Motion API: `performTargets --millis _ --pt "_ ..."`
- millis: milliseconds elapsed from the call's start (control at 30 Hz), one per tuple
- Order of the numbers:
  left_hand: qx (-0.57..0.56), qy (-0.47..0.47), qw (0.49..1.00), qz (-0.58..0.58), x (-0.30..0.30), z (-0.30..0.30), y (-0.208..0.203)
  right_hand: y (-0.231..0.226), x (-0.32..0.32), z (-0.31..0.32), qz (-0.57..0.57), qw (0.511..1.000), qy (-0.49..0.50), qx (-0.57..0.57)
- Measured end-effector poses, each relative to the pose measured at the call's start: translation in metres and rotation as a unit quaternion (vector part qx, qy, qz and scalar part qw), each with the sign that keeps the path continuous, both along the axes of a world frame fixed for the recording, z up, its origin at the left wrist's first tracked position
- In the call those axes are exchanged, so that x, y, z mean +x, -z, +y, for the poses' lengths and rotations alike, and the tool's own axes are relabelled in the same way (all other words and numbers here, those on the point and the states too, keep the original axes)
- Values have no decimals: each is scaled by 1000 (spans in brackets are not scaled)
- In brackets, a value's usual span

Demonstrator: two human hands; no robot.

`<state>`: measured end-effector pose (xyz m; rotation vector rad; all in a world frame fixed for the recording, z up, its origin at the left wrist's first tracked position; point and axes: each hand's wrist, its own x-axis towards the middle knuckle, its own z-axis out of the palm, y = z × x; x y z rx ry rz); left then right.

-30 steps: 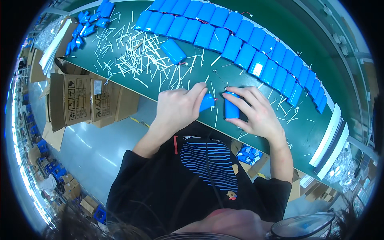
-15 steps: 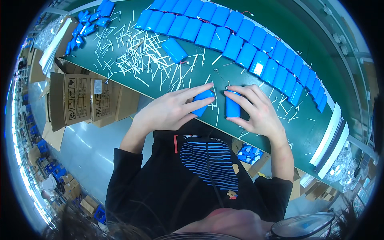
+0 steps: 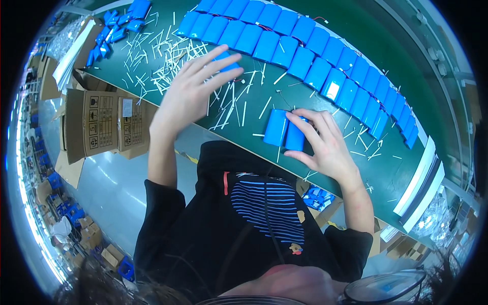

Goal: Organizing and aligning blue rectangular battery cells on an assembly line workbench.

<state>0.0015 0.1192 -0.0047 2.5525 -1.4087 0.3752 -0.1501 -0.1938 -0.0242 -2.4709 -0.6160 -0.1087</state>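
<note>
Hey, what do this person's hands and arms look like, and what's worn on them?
The left hand and right hand are ungloved, with nothing visibly worn at the wrists. The forearms are bare up to loose, plain black sleeves ending near the elbows.

Beside the green table [image 3: 394, 175], a cardboard box [image 3: 105, 122] bears black pictograms [image 3: 93, 127]. Its pale label [image 3: 127, 108] is illegible.

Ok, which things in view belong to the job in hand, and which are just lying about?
Seemingly in the job:
shiny blue rectangular pack held by the right hand
matching blue pack beside it
blue pack beneath the left hand
rows of blue packs

Seemingly lying about:
scattered thin white strips
brown cardboard box
crumpled clear plastic
</note>
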Motion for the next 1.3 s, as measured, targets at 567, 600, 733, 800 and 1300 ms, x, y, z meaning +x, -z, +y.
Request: performTargets --millis 567,600,733,800,1300 --pt "-28 -100 990 93 -88 -56 23 5 2 9 25 999 29 27" --pt "-45 -119 988 83 -90 -59 26 5 2 12 10 999 29 10" --pt "-100 -152 982 60 -94 -69 34 6 3 31 -47 997 41 -48" --pt "-117 -172 969 135 -95 -69 32 7 7 47 -62 996 43 -52" --pt "-308 -192 877 315 -80 -50 34 -9 -24 -16 -150 979 123 -60"
